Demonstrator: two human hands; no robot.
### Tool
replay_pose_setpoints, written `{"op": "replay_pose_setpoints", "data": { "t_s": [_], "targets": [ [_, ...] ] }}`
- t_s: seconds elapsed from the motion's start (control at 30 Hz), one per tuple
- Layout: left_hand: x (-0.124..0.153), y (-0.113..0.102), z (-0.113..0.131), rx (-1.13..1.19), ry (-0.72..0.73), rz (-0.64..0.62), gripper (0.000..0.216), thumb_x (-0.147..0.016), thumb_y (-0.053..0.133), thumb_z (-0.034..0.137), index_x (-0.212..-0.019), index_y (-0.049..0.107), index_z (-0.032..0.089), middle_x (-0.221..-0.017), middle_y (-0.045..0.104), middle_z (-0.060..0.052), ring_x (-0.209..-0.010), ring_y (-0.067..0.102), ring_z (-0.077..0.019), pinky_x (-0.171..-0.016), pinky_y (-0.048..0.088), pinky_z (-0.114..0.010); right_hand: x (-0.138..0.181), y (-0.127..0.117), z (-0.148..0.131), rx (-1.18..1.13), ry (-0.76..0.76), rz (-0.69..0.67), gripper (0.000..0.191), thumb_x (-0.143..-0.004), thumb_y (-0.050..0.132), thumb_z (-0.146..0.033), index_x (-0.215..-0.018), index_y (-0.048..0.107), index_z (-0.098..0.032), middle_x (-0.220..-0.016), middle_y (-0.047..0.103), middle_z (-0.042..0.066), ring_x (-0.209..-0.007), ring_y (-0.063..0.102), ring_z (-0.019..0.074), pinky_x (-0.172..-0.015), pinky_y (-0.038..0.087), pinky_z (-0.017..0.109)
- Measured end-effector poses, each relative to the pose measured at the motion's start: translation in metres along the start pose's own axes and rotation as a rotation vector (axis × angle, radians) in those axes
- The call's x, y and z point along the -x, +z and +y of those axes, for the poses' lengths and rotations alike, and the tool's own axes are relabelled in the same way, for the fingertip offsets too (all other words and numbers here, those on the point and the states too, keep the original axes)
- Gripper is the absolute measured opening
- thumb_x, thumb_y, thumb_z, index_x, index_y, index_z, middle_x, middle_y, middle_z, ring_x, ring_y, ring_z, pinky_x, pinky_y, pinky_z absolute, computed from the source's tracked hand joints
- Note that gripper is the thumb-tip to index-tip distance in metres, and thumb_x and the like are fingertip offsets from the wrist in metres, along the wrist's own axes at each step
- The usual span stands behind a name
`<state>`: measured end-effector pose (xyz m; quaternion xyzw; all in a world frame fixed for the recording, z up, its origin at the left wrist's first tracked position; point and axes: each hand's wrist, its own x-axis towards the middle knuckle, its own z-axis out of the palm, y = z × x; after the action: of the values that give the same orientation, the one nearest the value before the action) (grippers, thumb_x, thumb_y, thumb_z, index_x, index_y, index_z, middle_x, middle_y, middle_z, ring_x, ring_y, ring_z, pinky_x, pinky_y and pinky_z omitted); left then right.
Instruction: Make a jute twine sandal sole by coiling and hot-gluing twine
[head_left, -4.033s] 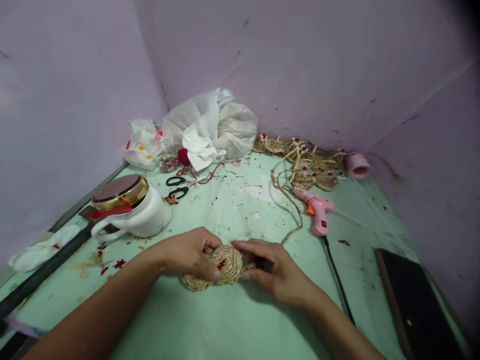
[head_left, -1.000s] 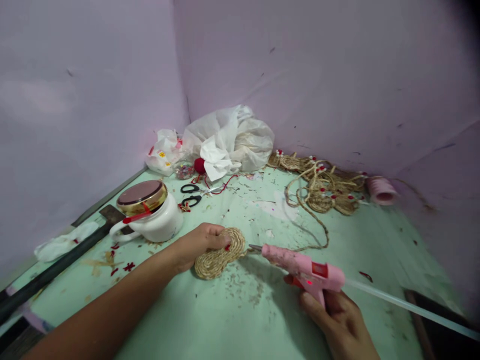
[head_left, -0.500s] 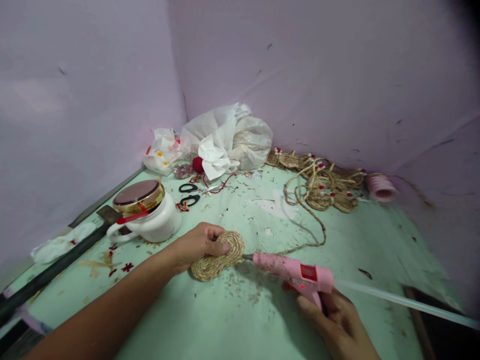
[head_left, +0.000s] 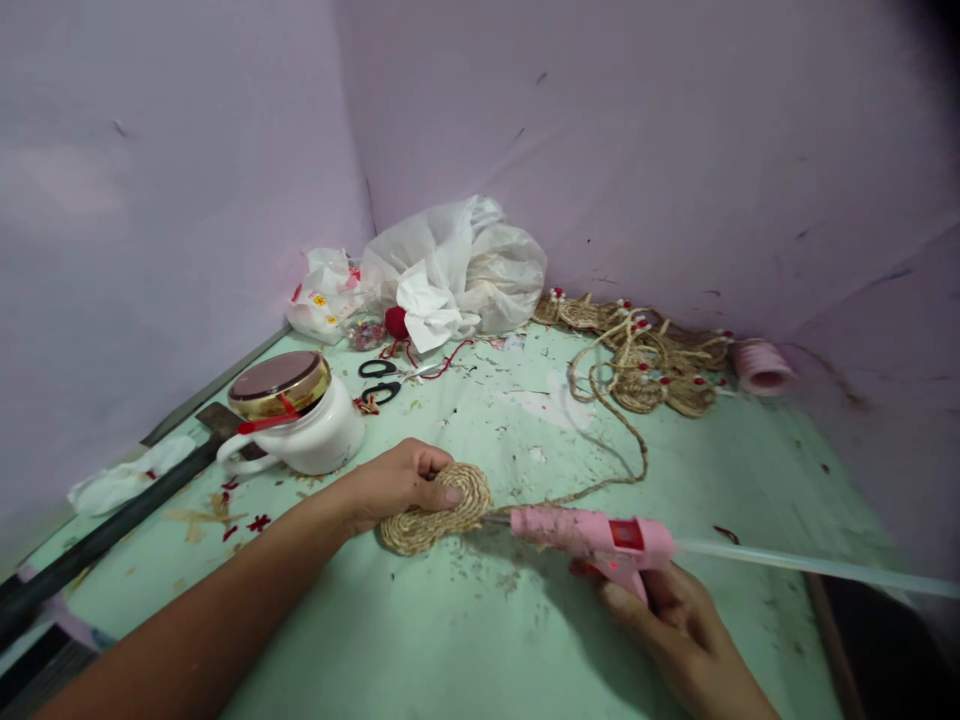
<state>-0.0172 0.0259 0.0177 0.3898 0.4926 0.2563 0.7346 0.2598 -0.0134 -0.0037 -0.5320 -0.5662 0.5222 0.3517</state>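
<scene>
Between its thumb and fingers, my left hand (head_left: 409, 487) grips a coiled rope piece (head_left: 415, 531) made of two joined spirals, just above the table. My right hand (head_left: 667, 620) is wrapped round the handle of a pink hot glue gun (head_left: 581, 533). The gun's metal nozzle meets the right edge of the coiled piece, and a long clear glue stick (head_left: 787, 566) sticks out of its back. A loose strand of rope (head_left: 600, 487) runs from beside the nozzle back toward the pile. The fingertips under the coil are hidden.
A white mug (head_left: 322, 435) with a gold-rimmed lid and a hammer (head_left: 127, 520) lie at left. Black-handled scissors (head_left: 382, 390), red yarn and plastic bags (head_left: 495, 275) are farther back. Rope pieces with beads (head_left: 637, 385) and a pink spool (head_left: 761, 367) lie at back right.
The glue gun has shifted slightly right, and its rear end and glue stick have tilted up a little. The left hand still grips the coiled piece in nearly the same place.
</scene>
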Motion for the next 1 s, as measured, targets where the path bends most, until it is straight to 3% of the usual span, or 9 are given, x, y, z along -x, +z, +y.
{"op": "replay_pose_setpoints", "data": {
  "t_s": [0.7, 1.0],
  "targets": [
    [-0.0008, 0.0001, 0.0000, 0.016, -0.003, 0.028, 0.032, -0.053, 0.078, 0.034, -0.073, 0.068, 0.011, -0.063, 0.065, -0.004, -0.051, 0.056, -0.0114, -0.048, 0.041, -0.021, 0.0002, 0.0045, -0.0016, 0.034, -0.022, 0.047, 0.027, -0.071, 0.065, -0.044, -0.077, 0.070, -0.018, -0.069, 0.069, 0.004, -0.065, 0.063, 0.0221, -0.059, 0.051, 0.029],
    [0.0000, 0.0011, 0.0014, 0.043, -0.024, 0.022, 0.031, -0.053, 0.079, 0.034, -0.069, 0.067, 0.011, -0.061, 0.065, -0.003, -0.050, 0.056, -0.0105, -0.046, 0.042, -0.019, -0.0031, -0.0012, 0.0064, 0.051, -0.073, -0.001, 0.028, -0.074, 0.063, -0.043, -0.080, 0.069, -0.017, -0.071, 0.069, 0.005, -0.065, 0.063, 0.0217, -0.058, 0.051, 0.029]
  ]
}}
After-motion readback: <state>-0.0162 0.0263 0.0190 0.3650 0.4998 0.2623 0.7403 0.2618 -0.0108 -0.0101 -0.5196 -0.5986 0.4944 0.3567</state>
